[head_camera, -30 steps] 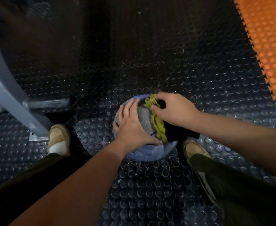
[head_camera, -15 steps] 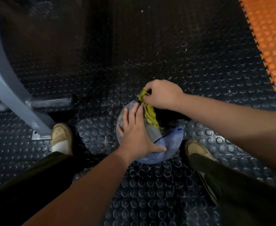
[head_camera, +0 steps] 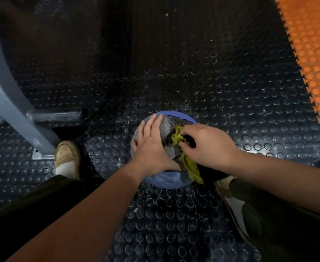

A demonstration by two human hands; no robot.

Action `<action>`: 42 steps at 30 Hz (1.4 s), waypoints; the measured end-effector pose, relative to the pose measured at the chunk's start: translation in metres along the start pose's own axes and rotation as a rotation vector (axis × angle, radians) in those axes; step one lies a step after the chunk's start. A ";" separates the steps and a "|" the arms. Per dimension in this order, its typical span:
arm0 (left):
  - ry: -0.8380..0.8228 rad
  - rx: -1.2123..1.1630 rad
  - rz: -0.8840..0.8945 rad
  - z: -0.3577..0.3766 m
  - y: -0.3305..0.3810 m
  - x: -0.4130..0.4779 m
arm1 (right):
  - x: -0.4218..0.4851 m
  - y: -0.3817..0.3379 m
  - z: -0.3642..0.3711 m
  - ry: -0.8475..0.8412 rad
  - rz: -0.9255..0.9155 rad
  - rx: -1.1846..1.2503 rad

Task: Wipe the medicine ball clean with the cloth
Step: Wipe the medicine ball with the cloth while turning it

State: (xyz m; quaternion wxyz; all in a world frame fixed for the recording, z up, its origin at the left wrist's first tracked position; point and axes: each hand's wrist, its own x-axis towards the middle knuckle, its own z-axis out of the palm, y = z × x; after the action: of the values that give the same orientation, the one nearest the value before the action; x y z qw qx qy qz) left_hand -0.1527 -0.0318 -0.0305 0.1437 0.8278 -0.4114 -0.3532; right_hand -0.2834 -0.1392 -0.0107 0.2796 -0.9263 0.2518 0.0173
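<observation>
A blue and grey medicine ball (head_camera: 166, 180) sits on the black studded floor between my feet. My left hand (head_camera: 151, 146) lies flat on the ball's left side, fingers straight and pointing away from me. My right hand (head_camera: 210, 146) grips a yellow-green and black cloth (head_camera: 189, 167) and holds it against the top right of the ball. The cloth trails down the ball's right side towards me. Much of the ball's top is hidden by both hands.
A grey metal machine frame (head_camera: 9, 103) with a floor bracket stands at the left, close to my left shoe (head_camera: 67, 157). My right shoe (head_camera: 229, 188) is by the ball. An orange studded mat (head_camera: 310, 53) borders the black floor (head_camera: 174, 72) at the right.
My right hand has drawn the cloth from the ball's far top back towards me over its right side. My left hand stays pressed on the ball's left side.
</observation>
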 end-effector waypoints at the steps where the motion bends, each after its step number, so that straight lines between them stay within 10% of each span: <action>1: 0.004 0.001 0.006 0.002 0.000 -0.002 | 0.007 -0.002 -0.001 0.025 -0.009 -0.017; 42: 0.094 -0.034 0.041 0.009 -0.006 -0.009 | 0.005 -0.014 -0.014 -0.157 0.096 -0.062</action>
State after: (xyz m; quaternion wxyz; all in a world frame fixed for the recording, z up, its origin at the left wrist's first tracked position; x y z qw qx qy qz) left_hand -0.1591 -0.0203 -0.0357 0.1843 0.8324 -0.4150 -0.3177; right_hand -0.2742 -0.1387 0.0071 0.2683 -0.9172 0.2727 0.1113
